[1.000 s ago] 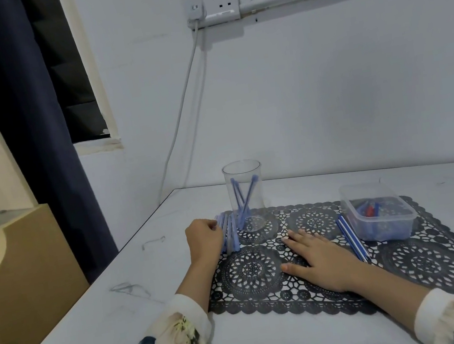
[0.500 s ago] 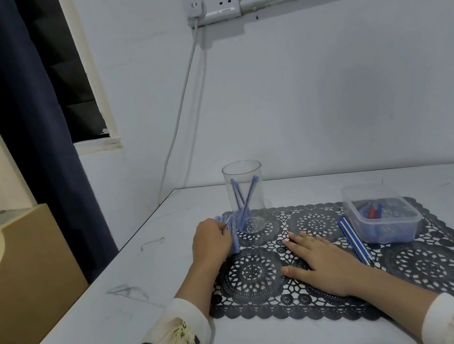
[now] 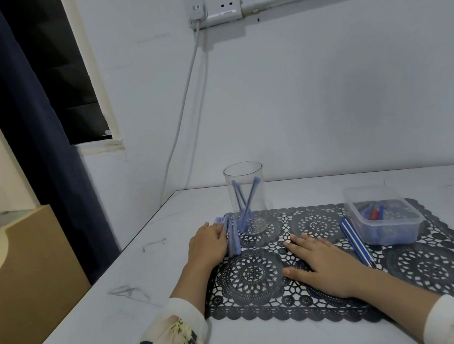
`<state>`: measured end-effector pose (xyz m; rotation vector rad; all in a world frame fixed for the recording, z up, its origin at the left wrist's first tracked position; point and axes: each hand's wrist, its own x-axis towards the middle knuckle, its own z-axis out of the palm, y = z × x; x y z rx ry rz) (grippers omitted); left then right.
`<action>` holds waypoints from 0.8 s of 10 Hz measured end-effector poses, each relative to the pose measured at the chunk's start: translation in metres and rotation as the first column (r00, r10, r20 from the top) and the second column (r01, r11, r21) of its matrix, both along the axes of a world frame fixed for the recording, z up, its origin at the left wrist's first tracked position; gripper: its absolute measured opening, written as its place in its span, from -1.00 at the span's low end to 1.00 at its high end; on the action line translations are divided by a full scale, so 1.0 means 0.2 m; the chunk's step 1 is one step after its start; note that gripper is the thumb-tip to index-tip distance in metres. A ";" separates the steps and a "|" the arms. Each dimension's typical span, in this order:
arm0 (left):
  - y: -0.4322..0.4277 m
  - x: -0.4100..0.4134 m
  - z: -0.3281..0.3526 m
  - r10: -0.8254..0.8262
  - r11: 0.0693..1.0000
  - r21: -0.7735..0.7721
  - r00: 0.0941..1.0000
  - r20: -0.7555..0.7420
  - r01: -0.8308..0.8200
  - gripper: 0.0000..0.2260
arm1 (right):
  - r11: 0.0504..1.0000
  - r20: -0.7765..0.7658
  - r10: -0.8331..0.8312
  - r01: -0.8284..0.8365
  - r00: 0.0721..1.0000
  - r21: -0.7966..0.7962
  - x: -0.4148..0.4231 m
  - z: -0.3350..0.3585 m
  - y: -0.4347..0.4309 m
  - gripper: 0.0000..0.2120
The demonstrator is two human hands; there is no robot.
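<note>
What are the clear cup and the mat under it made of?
Cup: clear, glossy plastic by the look, possibly glass; the pens inside show through its wall.
Mat: dark grey, matt, lace-like cutwork, probably soft vinyl; pale table shows through the holes.

pale white table (image 3: 98, 341); dark lace placemat (image 3: 251, 275) flat on its right half, near the front edge

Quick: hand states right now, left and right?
Left hand: open, fingers resting against the row of light blue plastic pens, not gripping.
Right hand: open, flat on the dark lace-pattern placemat, holding nothing.
</note>
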<state>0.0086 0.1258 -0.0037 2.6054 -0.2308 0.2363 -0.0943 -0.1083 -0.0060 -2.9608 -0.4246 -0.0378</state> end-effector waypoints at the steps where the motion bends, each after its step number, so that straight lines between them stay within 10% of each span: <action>1: -0.02 -0.01 0.01 0.029 0.999 0.022 0.999 -0.016 -0.028 -0.63 | 1.000 -0.003 0.000 0.000 1.000 0.001 0.00 0.00 0.00 0.20; 8: -0.06 -0.08 0.07 0.116 0.978 0.166 0.990 0.080 -0.128 -0.67 | 1.000 0.003 -0.001 0.001 1.000 -0.004 0.00 0.00 0.00 0.19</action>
